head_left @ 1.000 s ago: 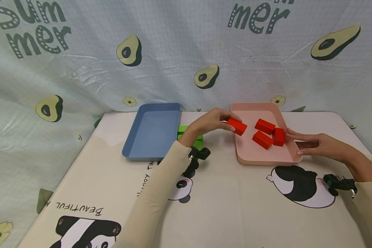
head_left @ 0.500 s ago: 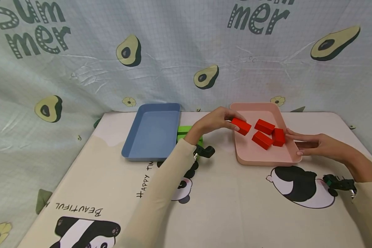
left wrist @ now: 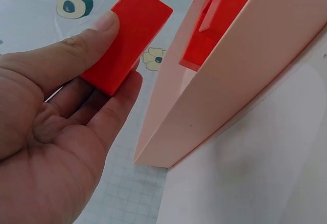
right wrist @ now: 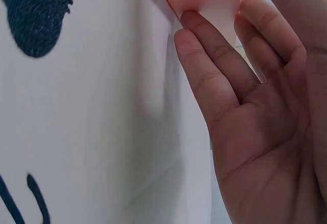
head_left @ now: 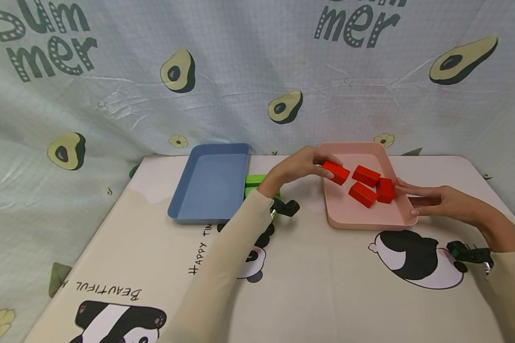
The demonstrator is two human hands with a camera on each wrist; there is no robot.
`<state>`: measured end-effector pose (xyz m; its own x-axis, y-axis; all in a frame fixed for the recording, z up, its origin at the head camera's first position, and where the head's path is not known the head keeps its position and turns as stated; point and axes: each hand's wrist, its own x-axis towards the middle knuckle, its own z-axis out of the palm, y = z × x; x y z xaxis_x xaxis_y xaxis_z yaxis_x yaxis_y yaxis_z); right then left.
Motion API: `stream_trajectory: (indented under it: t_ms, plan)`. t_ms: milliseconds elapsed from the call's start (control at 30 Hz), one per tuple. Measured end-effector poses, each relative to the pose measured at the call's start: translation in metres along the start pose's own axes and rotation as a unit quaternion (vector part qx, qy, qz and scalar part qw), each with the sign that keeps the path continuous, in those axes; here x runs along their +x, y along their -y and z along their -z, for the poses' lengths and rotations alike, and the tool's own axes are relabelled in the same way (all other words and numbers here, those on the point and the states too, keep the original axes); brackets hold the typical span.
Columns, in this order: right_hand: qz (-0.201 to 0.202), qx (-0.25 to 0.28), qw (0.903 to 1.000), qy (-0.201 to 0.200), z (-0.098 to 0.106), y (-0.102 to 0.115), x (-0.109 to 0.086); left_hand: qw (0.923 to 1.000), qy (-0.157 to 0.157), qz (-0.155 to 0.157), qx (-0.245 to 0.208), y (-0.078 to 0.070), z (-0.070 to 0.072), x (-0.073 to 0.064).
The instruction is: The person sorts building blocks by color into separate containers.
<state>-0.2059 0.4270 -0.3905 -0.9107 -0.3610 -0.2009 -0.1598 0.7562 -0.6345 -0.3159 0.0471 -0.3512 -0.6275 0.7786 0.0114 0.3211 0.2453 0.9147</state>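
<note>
Above the left side of the pink tray (head_left: pixel 343 216), pinching a red block (head_left: pixel 336 172) between thumb and fingers of the left hand (head_left: pixel 298 166), tilted in the air and apart from the tray wall in the left wrist view. Just left of three other red blocks (head_left: pixel 363 194) lying close together on the tray floor. At the tray's right side, touching its edge with the mostly straight fingers of the right hand (head_left: pixel 446 202). Farther left, beyond a stretch of table (head_left: pixel 309 267), on to a blue tray (head_left: pixel 212 186) with green blocks (head_left: pixel 255 180) beside it, partly hidden by the left arm. Behind both trays, up to a pale curtain (head_left: pixel 231 43) printed with avocados and flowers.
</note>
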Motion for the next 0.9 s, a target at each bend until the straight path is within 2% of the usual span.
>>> stream_trajectory:
  t_ms: [333,667,900]
  plan:
    - [-0.002,0.001,1.0000,0.000,-0.001,-0.001,0.001,0.9998,-0.001,-0.004,-0.018,0.001,-0.003,0.007]
    - [-0.003,-0.001,1.0000,-0.002,-0.001,-0.002,0.001,0.9997,0.006,0.023,-0.012,-0.001,-0.003,0.022]
    - [0.002,0.001,1.0000,-0.002,0.000,-0.002,0.001,0.9989,0.028,0.033,-0.017,0.001,-0.001,0.035]
